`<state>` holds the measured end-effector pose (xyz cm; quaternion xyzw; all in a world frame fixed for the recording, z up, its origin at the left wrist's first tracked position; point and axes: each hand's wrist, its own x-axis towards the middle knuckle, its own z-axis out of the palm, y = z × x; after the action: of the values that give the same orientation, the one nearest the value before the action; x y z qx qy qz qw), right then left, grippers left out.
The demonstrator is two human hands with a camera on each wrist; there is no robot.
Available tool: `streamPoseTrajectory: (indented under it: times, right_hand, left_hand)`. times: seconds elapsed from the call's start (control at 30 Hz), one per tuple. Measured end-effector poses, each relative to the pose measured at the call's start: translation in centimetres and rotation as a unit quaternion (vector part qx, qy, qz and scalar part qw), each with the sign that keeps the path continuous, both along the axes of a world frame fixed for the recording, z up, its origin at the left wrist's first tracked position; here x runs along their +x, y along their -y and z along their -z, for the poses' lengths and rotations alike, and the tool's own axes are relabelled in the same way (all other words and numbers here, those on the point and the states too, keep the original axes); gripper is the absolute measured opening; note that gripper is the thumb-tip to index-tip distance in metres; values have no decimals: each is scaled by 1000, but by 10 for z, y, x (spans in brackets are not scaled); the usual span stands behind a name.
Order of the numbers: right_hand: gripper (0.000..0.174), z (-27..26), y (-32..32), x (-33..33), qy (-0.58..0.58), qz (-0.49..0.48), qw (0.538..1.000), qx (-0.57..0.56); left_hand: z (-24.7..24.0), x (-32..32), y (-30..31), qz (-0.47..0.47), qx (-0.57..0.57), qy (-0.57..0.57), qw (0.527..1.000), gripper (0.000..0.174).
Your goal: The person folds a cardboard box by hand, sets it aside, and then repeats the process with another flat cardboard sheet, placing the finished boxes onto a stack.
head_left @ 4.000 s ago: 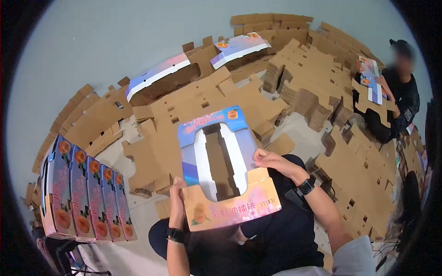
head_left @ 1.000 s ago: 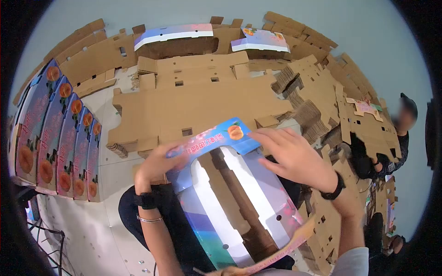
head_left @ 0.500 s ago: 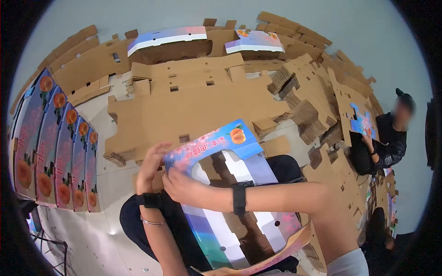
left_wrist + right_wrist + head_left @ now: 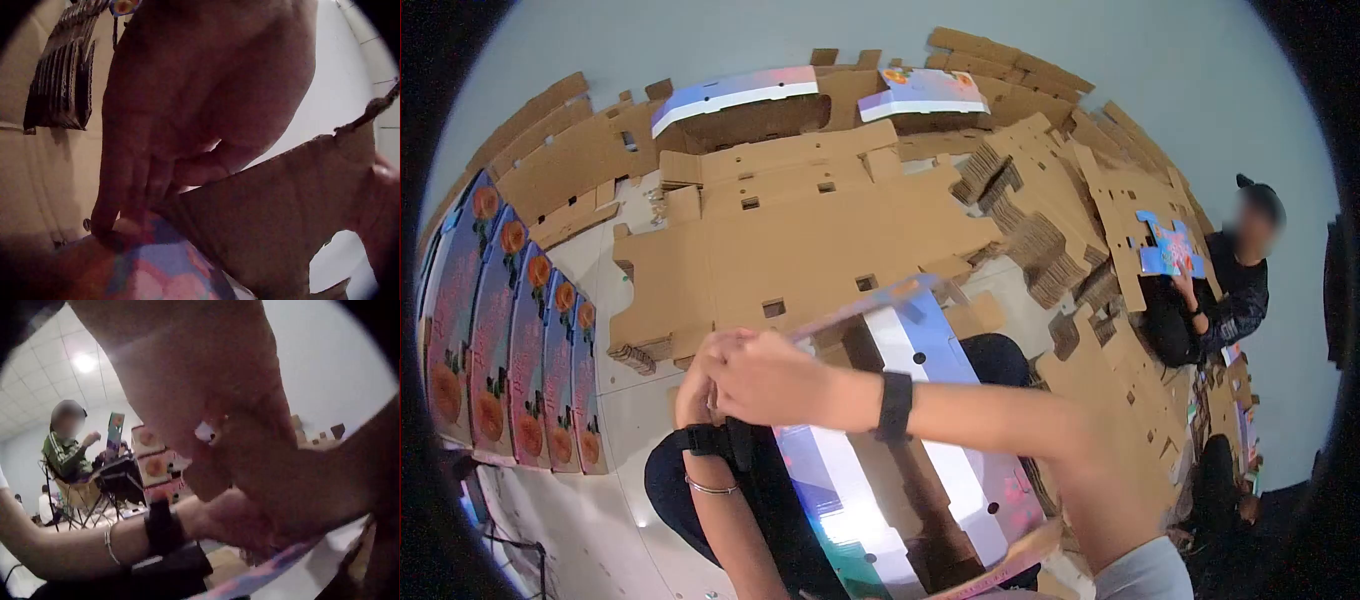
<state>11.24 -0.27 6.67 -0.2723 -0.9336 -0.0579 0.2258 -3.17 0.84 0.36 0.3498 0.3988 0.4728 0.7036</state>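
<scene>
The printed peach box (image 4: 985, 480) with a large cut-out lies tilted over my lap, its white inner flaps showing. At its far left corner, my left hand (image 4: 697, 385) and right hand (image 4: 775, 382) meet, the right crossing in front of the box. In the left wrist view, curled fingers of my left hand (image 4: 206, 94) pinch the edge of the cardboard (image 4: 250, 219). My right hand (image 4: 219, 406) curls its fingers close to the left hand (image 4: 231, 515) in the right wrist view. The printed end panel (image 4: 870, 300) stands nearly edge-on, blurred; the right fingertips are partly hidden.
Several finished-looking peach boxes (image 4: 490, 350) stand in a row at the left. Flat brown cardboard (image 4: 800, 240) lies ahead, with stacked cardboard (image 4: 1040, 250) to its right. Another person (image 4: 1240, 270) sits at the right with a printed sheet (image 4: 1170, 245). Two printed pieces lean near the wall.
My right hand went from the box's far right corner to the far left corner, beside my left hand. The end panel has tipped up to nearly edge-on. Earlier, both hands held the box's near end.
</scene>
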Motion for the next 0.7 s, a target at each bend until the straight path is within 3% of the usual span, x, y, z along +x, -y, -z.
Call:
streamPoseTrajectory:
  times: [0.03, 0.1, 0.13, 0.17, 0.2, 0.3, 0.37, 0.43, 0.5, 0.6, 0.63, 0.7]
  right_hand:
    - [23, -14, -4, 8, -2, 7, 1000, -2]
    - [20, -39, -8, 35, 50, 43, 987, -143]
    - [18, -46, -9, 53, -7, 52, 993, -102]
    - [17, -53, -9, 74, -63, 59, 994, -60]
    - [16, -65, -6, 96, -63, 95, 988, -101]
    - [17, -79, 18, 143, -22, 149, 980, -128]
    - [19, -72, 33, 152, 11, 170, 979, -115]
    - [27, -59, 46, 156, 162, 48, 977, 131]
    - [37, -48, 50, 159, 155, 10, 981, 119]
    - [48, -44, 34, 159, 88, 99, 986, -98]
    - [48, -44, 21, 166, 84, 100, 987, -96]
    - [51, -35, -6, 183, 98, 181, 978, -30]
  left_hand:
    - [11, -1, 2, 7, -2, -2, 1000, 25]
    - [37, -7, -3, -46, -26, 9, 999, 31]
    - [31, -5, -6, -48, -26, 11, 998, 31]
    - [20, -1, -12, 29, 33, -48, 998, 33]
    - [15, 2, -16, 105, 92, -106, 984, 36]
    - [36, 4, -32, 125, 53, -124, 983, 41]
    - [29, 14, -26, 108, 84, -85, 987, 42]
    - [29, 18, -21, 96, 110, -51, 988, 43]
    - [35, 22, -18, 78, 116, -7, 990, 44]
    - [52, 21, -16, 53, 64, -8, 997, 47]
    - [57, 24, -19, 55, 67, -12, 996, 47]
    - [63, 28, -26, -6, -32, -12, 999, 53]
